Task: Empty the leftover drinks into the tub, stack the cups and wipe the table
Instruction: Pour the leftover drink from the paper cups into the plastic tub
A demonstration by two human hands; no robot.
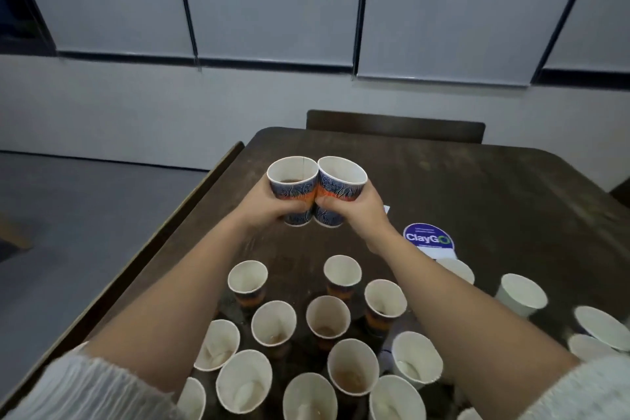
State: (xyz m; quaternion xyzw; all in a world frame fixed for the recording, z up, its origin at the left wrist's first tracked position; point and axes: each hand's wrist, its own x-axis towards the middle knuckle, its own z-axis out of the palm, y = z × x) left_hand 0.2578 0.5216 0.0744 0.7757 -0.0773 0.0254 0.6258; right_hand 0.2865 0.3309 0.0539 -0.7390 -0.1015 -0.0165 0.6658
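Head view. Left hand (262,203) fingers (296,207) curled round a patterned paper cup (292,186), gripping it low on the wall; a little brown liquid shows in its bottom. Right hand (363,211) fingers (326,203) wrapped likewise round a second patterned cup (341,187). Both cups held upright above the dark wooden table (494,201), rims touching, knuckles of the two hands pressed together between them.

Nearer the body than the fingers, under both forearms: a crowd of open paper cups (327,320) standing close together, several with brown dregs, some with a pale lump at the bottom. Plain white cups (521,295) off to the right of the right forearm. Round blue ClayGo sticker (428,237) on the tabletop just right of the right wrist.

Beyond the fingertips: bare tabletop out to the far edge, a chair back (395,126) behind it. Left table edge lies near the left hand, a bench edge (191,201) alongside, grey floor past that. Tub not in frame.
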